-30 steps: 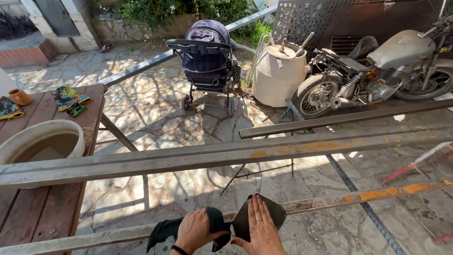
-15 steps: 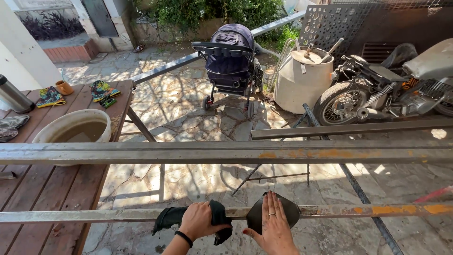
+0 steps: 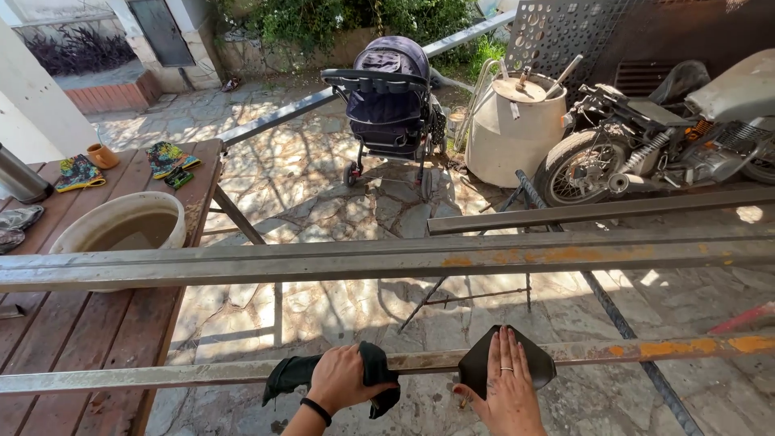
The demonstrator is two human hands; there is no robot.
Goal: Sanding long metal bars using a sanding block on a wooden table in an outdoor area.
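Bottom centre: left hand (image 3: 343, 379) fingers closed around a dark cloth (image 3: 300, 373) wrapped on the near steel bar (image 3: 161, 375); right hand (image 3: 510, 386) fingers spread flat, pressing a dark abrasive sheet (image 3: 478, 365) onto it. Best to keep the sheet flat and stroke lengthwise toward the rust patches (image 3: 686, 348) at right. Mid-frame, more bars (image 3: 323, 262) cross; a basin (image 3: 121, 226) sits on the desk (image 3: 73, 339) at left.

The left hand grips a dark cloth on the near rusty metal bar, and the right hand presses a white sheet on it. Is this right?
Not quite: in the head view the sheet under the right hand is dark grey, not white. The left hand does grip the dark cloth on the near rusty metal bar.
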